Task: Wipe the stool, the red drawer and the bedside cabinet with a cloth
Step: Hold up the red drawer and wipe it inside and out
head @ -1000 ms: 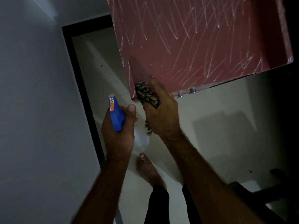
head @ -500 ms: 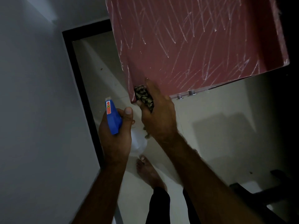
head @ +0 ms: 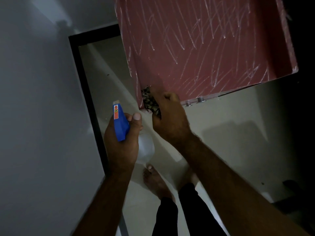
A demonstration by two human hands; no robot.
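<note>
Pale floor tiles (head: 226, 126) and a grey wall (head: 34, 116) fill the dim head view, with the red drawer (head: 204, 48), streaked with white marks, at the top. The right hand (head: 170, 120) reaches forward, its fingers curled round a patterned cloth (head: 150, 99) pressed against the drawer's near left corner. The left hand (head: 121, 147), held lower and just beside it, grips a spray bottle (head: 120, 123) by the neck, thumb raised beside the blue head. One bare foot (head: 156, 183) stands below.
</note>
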